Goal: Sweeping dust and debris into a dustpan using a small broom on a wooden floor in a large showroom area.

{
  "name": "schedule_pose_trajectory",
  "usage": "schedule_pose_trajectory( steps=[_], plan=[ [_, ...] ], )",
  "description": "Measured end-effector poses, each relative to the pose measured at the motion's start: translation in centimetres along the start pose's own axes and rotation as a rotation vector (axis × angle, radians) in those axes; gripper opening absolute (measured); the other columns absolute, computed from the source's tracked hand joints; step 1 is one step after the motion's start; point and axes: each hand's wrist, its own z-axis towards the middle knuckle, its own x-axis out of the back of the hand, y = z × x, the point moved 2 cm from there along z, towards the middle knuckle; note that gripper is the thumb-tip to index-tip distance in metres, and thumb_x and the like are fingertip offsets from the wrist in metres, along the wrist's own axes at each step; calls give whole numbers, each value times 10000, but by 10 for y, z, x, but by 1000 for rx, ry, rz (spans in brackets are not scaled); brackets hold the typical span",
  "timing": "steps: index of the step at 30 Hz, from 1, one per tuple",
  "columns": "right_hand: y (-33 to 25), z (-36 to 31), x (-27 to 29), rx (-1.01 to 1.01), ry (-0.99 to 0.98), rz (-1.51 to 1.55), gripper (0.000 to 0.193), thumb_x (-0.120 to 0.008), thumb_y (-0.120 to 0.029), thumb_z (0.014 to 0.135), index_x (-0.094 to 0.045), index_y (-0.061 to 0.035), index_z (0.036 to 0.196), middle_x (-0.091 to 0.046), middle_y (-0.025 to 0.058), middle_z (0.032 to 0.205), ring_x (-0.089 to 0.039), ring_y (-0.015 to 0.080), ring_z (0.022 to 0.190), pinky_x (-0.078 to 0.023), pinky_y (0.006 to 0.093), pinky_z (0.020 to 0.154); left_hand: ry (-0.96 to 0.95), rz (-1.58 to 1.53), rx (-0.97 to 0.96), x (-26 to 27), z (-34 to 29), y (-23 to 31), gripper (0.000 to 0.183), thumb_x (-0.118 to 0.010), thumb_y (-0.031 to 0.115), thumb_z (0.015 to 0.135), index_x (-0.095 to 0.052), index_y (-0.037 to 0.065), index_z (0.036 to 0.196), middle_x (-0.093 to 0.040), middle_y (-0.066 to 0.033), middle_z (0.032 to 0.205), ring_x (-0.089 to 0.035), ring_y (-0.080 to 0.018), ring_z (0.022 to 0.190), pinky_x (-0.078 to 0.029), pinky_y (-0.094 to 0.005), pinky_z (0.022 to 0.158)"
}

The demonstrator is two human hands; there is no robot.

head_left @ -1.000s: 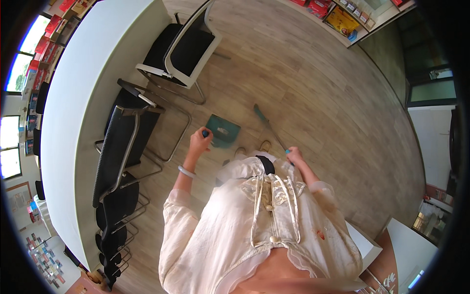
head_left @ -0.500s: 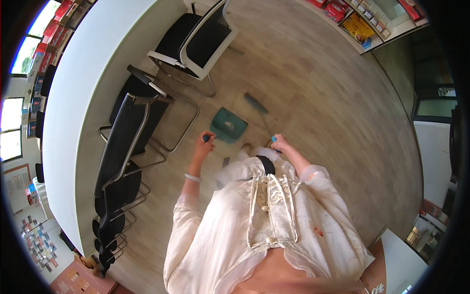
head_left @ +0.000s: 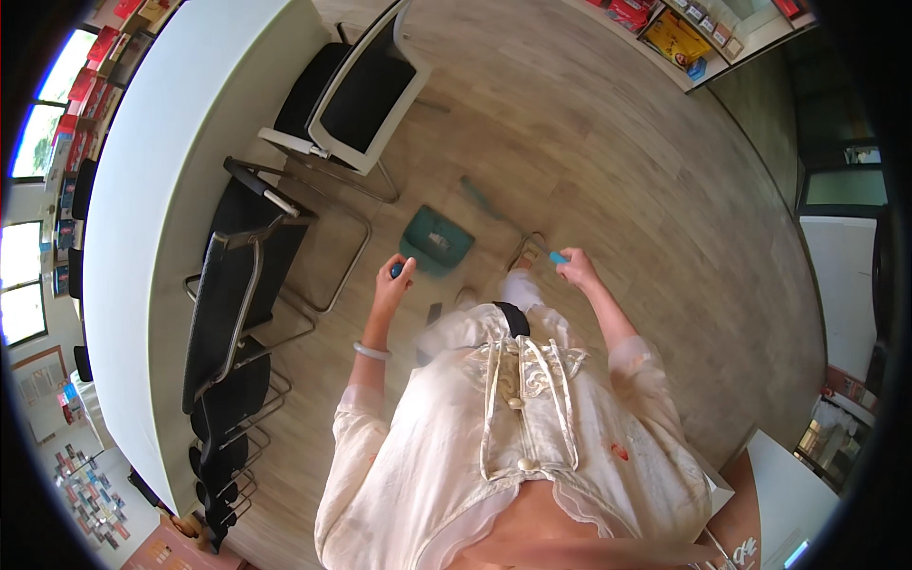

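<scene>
broom (head_left: 483, 201) looks blurred, its shaft faint toward the right hand (head_left: 576, 269).

Cannot read any word or number with certainty. Can make out a pale printed patch (head_left: 438, 237) on the green dustpan (head_left: 435, 252) near mid-frame (blurred, letters lost). Can trace white script-like lettering (head_left: 746, 548) on the brown panel (head_left: 745, 503) at lower right. Can spot print, too small to decipher, on the yellow package (head_left: 676, 40) at upper right and the framed notice (head_left: 40, 385) at lower left.
</scene>
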Motion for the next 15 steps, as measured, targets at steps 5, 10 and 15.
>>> schedule_pose_trajectory(
  steps=[5,10,15],
  plan=[
    [4,82,18,153,190,-338,448,-613,-87,604,-562,0,1041,-624,187,791,-614,308,732,-485,364,645,4,18,41,-56,39,22,384,-592,413,837,-552,41,747,-509,0,638,-468,-65,485,-358,-206,442],
    [-3,88,32,140,59,-358,391,-563,-76,629,-576,-17,1016,-622,213,953,-582,374,919,-464,412,749,45,49,68,-113,80,45,349,-586,371,841,-559,34,751,-525,-7,655,-463,-70,484,-358,-214,432],
    [4,99,109,-25,-172,10,407,-559,-19,624,-577,8,1029,-633,190,829,-615,293,692,-475,357,583,122,37,73,-147,123,84,262,-561,302,831,-558,66,717,-523,11,647,-456,-73,485,-386,-212,442]
  ],
)
